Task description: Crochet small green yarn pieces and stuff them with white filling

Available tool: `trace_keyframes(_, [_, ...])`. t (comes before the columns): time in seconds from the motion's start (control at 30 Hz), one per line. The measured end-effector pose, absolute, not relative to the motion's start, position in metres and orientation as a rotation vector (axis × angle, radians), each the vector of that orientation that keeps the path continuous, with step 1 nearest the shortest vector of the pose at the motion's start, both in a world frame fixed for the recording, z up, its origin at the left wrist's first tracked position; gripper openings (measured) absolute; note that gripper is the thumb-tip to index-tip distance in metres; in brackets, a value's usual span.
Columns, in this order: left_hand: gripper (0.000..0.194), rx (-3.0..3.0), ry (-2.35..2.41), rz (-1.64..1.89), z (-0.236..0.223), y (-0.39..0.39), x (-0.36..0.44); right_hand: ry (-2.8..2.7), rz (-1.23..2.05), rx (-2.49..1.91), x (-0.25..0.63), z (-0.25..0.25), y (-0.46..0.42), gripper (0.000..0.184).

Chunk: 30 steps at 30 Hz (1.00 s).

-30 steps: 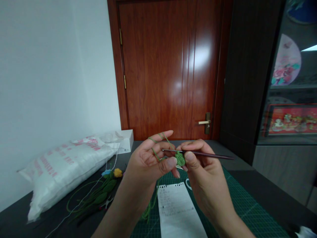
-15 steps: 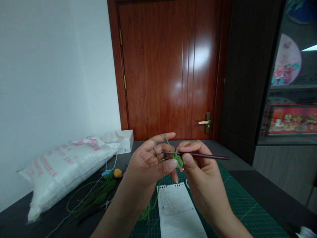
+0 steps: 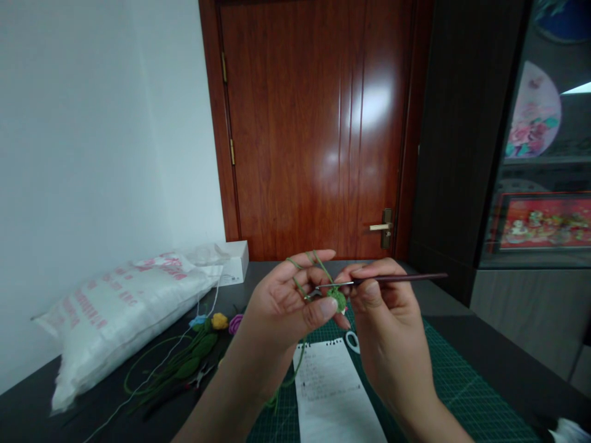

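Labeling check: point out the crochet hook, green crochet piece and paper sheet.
Crochet hook (image 3: 401, 278): head view, dark handle.
Green crochet piece (image 3: 337, 299): head view, stitched middle.
Paper sheet (image 3: 330, 394): head view, written face.

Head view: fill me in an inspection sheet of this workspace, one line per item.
Surface: dark tabletop, green gridded mat.
Work: small green crocheted piece, green yarn, dark-handled metal crochet hook.
Clutter: stuffed white bag, white box, written white sheet, yellow crocheted flower.
Hands: left hand pinches piece, yarn over fingers; right hand grips hook.
Cables: nothing seen.
Surroundings: closed reddish-brown wooden door ahead, dark glass-fronted cabinet right.
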<state>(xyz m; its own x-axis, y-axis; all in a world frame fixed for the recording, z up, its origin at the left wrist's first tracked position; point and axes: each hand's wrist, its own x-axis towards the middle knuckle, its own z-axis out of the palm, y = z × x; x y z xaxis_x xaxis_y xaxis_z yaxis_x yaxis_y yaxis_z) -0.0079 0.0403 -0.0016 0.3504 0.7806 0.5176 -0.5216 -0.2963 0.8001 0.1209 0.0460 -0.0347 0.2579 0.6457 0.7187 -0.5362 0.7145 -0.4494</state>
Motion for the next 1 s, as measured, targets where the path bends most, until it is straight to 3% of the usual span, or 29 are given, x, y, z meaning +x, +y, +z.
trace_keyframes(0.47, [0.048,1.346,0.184,1.226,-0.002,0.044,-0.009,-1.029,0.99,-0.035,0.125,-0.025,0.041,0.008])
trace_keyframes(0.77, [0.054,1.378,0.26,1.275,-0.005,0.045,-0.012,-1.027,0.936,-0.099,0.127,-0.022,0.039,0.01])
trace_keyframes(1.0, [0.046,1.412,0.174,1.256,-0.004,0.044,-0.011,-1.064,0.915,-0.08,0.124,-0.02,0.036,0.01])
